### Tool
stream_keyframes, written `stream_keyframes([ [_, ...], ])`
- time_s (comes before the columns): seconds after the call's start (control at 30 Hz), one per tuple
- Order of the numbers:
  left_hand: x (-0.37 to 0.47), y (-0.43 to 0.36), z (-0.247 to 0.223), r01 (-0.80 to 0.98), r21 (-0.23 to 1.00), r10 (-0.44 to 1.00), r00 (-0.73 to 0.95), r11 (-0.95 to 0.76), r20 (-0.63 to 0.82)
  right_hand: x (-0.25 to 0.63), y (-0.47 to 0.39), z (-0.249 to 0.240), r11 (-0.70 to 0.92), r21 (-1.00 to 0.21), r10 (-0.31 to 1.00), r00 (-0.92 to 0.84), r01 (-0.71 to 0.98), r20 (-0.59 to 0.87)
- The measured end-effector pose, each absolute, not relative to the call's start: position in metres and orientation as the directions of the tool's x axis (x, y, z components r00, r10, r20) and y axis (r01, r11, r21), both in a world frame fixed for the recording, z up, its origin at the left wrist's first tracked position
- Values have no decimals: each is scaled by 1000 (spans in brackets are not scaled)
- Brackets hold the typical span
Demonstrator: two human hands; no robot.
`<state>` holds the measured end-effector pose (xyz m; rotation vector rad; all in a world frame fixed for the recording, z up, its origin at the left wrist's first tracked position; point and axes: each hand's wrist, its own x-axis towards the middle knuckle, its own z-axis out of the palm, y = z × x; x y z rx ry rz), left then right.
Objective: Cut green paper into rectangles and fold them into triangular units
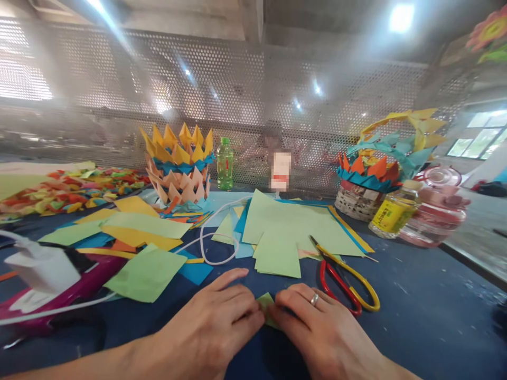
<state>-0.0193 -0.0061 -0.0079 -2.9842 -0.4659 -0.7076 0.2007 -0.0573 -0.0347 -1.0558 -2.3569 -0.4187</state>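
A small piece of light green paper [266, 304] lies on the dark table close to me, apparently folded, with both hands on it. My left hand [222, 311] presses its left side with curled fingers, the index finger stretched forward. My right hand [317, 322], a ring on one finger, is closed over its right side; the fingertips hide most of the paper. Just beyond lie cut sheets of light green paper [279, 253]. Scissors with one red and one yellow handle [344, 279] rest beside my right hand, blades pointing away and to the left.
Left are a power strip [89, 279] with a white charger [43, 266], loose green sheets [146, 272] and folded paper scraps [79, 187]. Behind stand a paper-point basket [178, 163], a green bottle [225, 163], another basket [356, 195], a yellow-labelled bottle [394, 211] and a pink jar [435, 216]. A white cable [219, 262] crosses the middle.
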Motion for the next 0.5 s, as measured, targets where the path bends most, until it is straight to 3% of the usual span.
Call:
stream_keyframes([
  [0.17,-19,-5,-12,320,15,295,850,-947,437,202,-58,-34,655,15,641,-566,756,519],
  [0.5,-16,-1,-13,300,-44,244,844,-953,477,203,-64,-29,661,56,632,-596,748,495],
])
